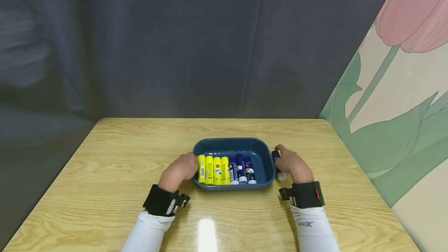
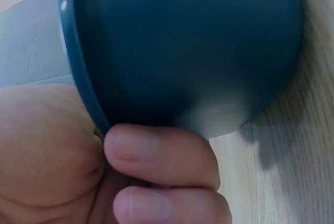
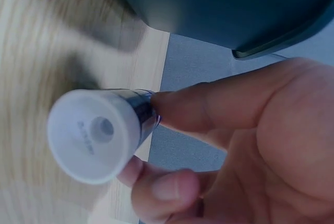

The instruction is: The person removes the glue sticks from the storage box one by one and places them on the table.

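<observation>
On the wooden table (image 1: 105, 189) we see the blue box (image 1: 227, 188), which is longer from left to right. The left hand (image 1: 180, 170) holds its left end, the fingers curled against the outer wall. The right hand (image 1: 294, 165) has its fingers clamped on one glue stick (image 3: 91, 141), outside the box, just beside its right wall. Four yellow sticks (image 1: 217, 170) and three blue sticks (image 1: 240, 169) lie inside already, in one row, so we judge that most is done; only the held one is left outside, as far as we see. Its long axis goes from near to far, the white end near, the dark cap away and slightly to the left. Whether it touches the table, we cannot tell.
</observation>
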Motion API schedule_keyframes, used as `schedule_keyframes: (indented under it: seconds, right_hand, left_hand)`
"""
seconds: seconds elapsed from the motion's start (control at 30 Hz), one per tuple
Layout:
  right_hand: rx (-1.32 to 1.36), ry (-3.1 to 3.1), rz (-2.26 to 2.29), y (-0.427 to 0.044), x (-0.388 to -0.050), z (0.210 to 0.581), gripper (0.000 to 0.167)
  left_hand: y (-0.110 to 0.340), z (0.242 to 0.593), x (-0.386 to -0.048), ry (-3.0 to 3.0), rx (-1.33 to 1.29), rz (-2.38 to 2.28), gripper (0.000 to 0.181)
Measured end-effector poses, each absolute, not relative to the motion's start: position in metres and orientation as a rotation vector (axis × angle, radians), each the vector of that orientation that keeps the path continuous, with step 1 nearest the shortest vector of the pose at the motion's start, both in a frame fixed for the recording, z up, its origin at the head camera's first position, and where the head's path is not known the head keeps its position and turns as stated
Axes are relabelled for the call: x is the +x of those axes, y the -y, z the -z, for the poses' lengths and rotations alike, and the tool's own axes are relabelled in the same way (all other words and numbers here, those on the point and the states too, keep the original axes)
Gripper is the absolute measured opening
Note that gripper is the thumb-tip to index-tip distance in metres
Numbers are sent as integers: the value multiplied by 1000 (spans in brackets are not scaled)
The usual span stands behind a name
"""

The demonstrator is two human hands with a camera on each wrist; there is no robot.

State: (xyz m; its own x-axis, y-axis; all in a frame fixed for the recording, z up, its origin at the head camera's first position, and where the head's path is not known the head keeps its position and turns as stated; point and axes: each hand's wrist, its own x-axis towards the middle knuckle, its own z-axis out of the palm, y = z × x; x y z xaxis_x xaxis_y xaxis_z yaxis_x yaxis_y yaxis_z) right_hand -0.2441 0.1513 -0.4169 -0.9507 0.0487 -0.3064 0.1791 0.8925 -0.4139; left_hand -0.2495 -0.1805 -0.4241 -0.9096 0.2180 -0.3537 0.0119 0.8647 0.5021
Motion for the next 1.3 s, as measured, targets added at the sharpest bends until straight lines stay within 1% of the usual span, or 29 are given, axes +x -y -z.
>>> schedule_keyframes:
  seconds: [0.8,0.97,1.3]
  right_hand:
    - [180,-2770,602,-149,-247,419,55]
    - [181,-2777,597,-149,-247,417,56]
    - [117,-2975,633,-143,-241,403,51]
  left_hand:
    - [181,422,-248,-2617,145,-739,33]
    - [181,420,-248,-2608,136,-746,34]
    - [181,420,-247,-2605,123,-759,32]
